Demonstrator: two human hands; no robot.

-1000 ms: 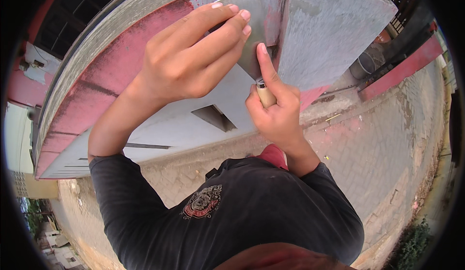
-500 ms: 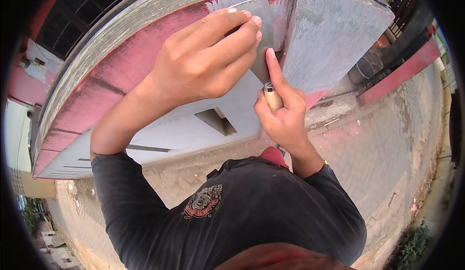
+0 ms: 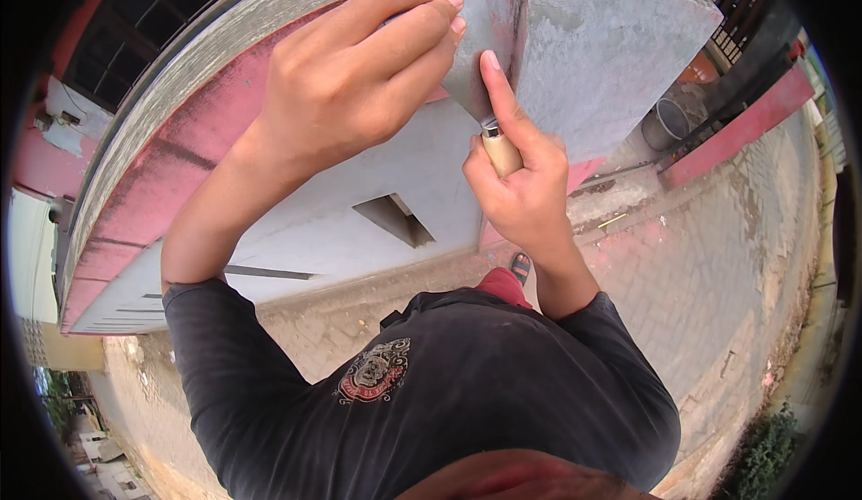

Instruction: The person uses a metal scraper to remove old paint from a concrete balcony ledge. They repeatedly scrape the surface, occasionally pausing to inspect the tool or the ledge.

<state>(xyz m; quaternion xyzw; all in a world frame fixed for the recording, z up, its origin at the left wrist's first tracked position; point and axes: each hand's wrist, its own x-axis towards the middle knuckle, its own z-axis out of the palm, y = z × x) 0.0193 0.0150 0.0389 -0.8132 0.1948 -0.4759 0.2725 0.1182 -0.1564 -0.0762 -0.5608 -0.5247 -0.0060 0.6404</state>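
A wide putty knife (image 3: pixel 469 74) with a metal blade and a pale wooden handle lies against the ledge face at the top. Its handle is wrapped by my right hand (image 3: pixel 523 181), with the thumb stretched along the base of the blade. My left hand (image 3: pixel 346 83) is bent over the blade's left side, fingers pressed together on it; its thumb is hidden. Behind the blade runs the ledge's faded pink band (image 3: pixel 184 163), with grey smears near the tool. Right of a vertical corner is a patchy grey face (image 3: pixel 606 60).
Below the ledge stands a pale wall (image 3: pixel 314 222) with a slot-like opening (image 3: pixel 395 219). A bucket (image 3: pixel 665 124) sits at the right beside a low pink wall (image 3: pixel 741 127). Paving (image 3: pixel 682 285) covers the ground, and my sandalled foot (image 3: pixel 521 268) shows near the wall base.
Both hands and the putty knife have moved up and slightly left along the ledge face. My grip on the handle looks the same. More of my sandalled foot shows now.
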